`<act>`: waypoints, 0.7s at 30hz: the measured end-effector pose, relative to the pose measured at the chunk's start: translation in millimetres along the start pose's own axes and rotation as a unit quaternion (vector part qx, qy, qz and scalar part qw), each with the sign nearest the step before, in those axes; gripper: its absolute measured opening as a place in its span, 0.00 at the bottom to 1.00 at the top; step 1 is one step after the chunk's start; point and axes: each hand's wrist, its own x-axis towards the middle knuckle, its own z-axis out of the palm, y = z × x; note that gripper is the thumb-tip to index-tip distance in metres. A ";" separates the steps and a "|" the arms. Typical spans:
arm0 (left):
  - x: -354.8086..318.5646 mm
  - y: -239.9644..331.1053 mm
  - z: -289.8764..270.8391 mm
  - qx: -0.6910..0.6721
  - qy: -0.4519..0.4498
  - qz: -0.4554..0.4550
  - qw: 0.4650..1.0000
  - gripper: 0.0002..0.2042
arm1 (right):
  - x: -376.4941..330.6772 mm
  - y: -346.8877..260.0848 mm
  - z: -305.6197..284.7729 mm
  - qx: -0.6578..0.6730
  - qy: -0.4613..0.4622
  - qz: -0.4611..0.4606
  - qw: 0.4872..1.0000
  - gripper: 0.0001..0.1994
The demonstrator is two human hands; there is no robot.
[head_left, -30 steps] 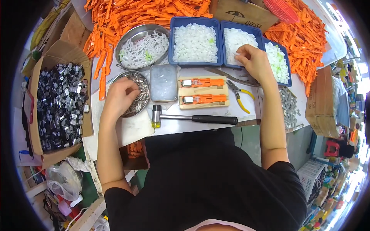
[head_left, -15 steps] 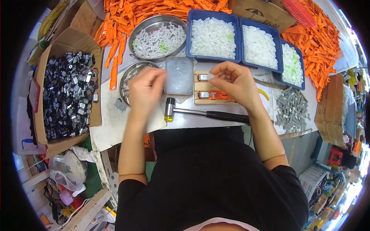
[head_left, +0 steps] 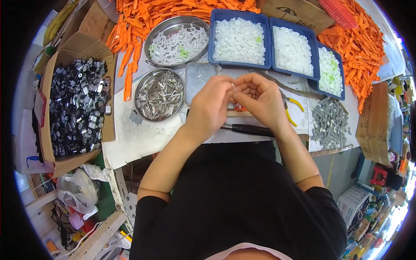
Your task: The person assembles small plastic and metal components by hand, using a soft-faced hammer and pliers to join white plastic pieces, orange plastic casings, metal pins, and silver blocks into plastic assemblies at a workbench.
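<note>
My left hand [head_left: 211, 106] and my right hand [head_left: 262, 99] meet above the front middle of the table. Fingertips on both sides are pinched together, with a tiny pale spot between them; what they hold is too small to make out. Beneath them lies a wooden block [head_left: 239, 114], mostly covered, with a bit of an orange plastic part [head_left: 238, 106] showing. A shallow box of translucent gel or grease [head_left: 198, 73] sits beside the left hand, partly hidden. Left of it stands a round metal bowl [head_left: 182, 96] full of thin metal pins.
A black-handled hammer [head_left: 249, 129] lies in front of the block. Yellow-handled pliers [head_left: 296, 104] rest to the right, near grey parts [head_left: 329, 123]. Blue trays [head_left: 269, 43] of white pieces, a steel dish [head_left: 149, 41] and orange piles [head_left: 182, 8] line the back. A carton [head_left: 108, 125] of small motors stands left.
My left hand has moved right from over the pin bowl to meet my right hand, uncovering the pins. The right hand has stayed nearly in place. The hammer's head is now hidden.
</note>
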 end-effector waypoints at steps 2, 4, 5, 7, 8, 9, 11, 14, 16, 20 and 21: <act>0.9 -0.7 -3.7 -0.150 -0.029 -0.176 0.972 0.02 | -3.1 -3.6 -3.4 -0.102 -0.004 -0.049 0.994 0.08; 5.3 -1.4 -4.8 -0.292 -0.056 -0.343 0.891 0.03 | 4.7 -3.2 -16.4 -0.207 -0.020 -0.159 0.965 0.08; 9.4 -3.4 -3.8 -0.340 -0.072 -0.354 0.868 0.03 | 7.5 -2.7 -22.1 -0.309 -0.037 -0.268 0.912 0.08; 13.7 -3.0 -4.7 -0.366 -0.118 -0.389 0.837 0.06 | 5.6 -6.9 -25.9 -0.346 -0.039 -0.294 0.890 0.08; 13.1 -3.4 -4.6 -0.368 -0.119 -0.390 0.836 0.06 | 4.6 -7.7 -28.6 -0.384 -0.036 -0.321 0.865 0.07; 11.1 -3.9 -6.0 -0.188 -0.133 -0.253 0.940 0.09 | -0.2 -3.5 -30.8 -0.385 -0.036 -0.318 0.866 0.07; 9.1 -10.1 -13.3 0.053 -0.100 -0.063 0.992 0.16 | -14.7 11.9 -32.2 -0.432 -0.004 -0.275 0.859 0.05; 15.3 -24.3 -40.1 0.078 -0.089 -0.085 0.989 0.15 | -22.4 24.6 -30.4 -0.444 0.009 -0.236 0.864 0.06; 17.3 -25.1 -54.5 0.100 -0.100 -0.082 0.987 0.14 | -19.0 27.8 -33.6 -0.425 -0.002 -0.236 0.874 0.06; 12.0 -34.4 -69.7 0.136 -0.107 -0.091 0.981 0.12 | -15.5 27.6 -39.5 -0.400 -0.034 -0.213 0.891 0.06; 11.4 -37.1 -73.3 0.139 -0.107 -0.096 0.980 0.12 | -14.8 28.1 -39.0 -0.400 -0.033 -0.214 0.891 0.06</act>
